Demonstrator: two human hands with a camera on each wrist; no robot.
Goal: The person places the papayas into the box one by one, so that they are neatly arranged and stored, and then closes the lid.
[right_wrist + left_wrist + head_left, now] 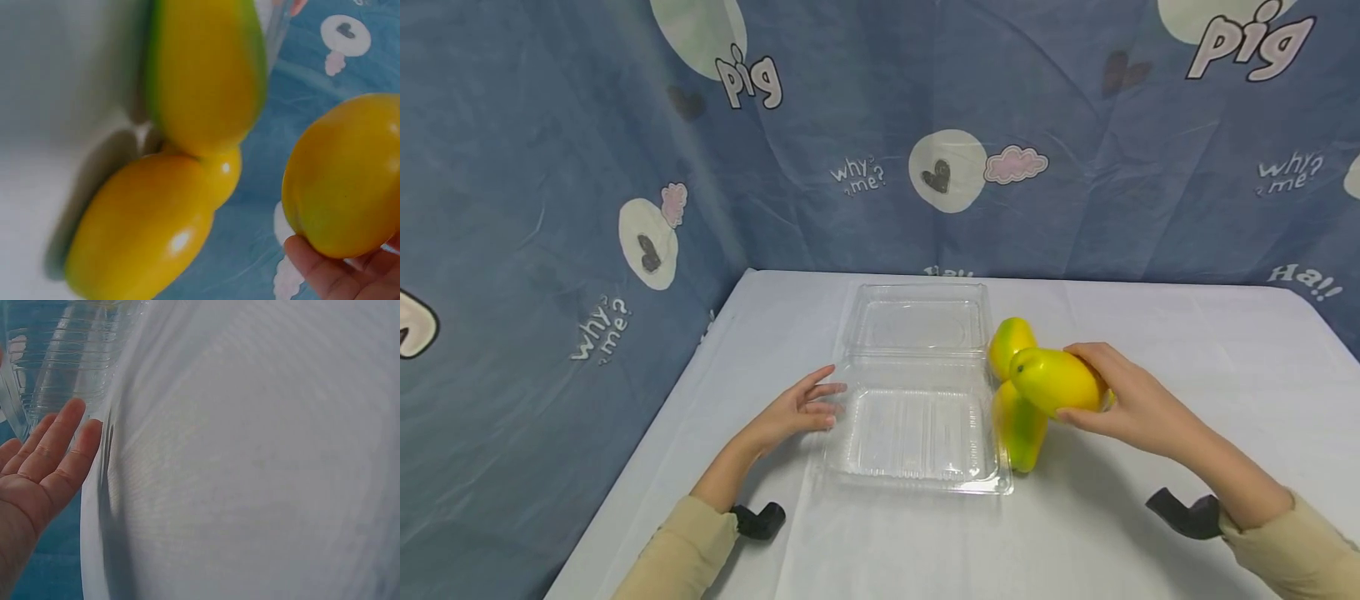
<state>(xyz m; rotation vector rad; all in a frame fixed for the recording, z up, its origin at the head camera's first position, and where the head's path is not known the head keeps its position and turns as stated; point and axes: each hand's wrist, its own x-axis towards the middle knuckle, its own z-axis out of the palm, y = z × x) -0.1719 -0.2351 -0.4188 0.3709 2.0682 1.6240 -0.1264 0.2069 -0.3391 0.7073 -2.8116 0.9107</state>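
Observation:
My right hand [1131,400] grips a yellow papaya [1056,382] raised above the table, with thumb and fingers around its end. In the right wrist view, the held papaya [347,178] is at the right, partly cut off by the frame. Beneath and behind it lie a yellow-green papaya [1021,437] and another papaya [1009,342], both against the right side of a clear plastic clamshell box [913,433]. My left hand [797,412] has its fingers spread and extended by the left edge of the box, holding nothing; whether it touches is unclear.
The clamshell's lid [917,321] lies folded back toward the far edge of the white-covered table [1187,333]. A lower-left papaya [140,231] shows in the right wrist view. Blue printed cloth [850,225] hangs behind and at left.

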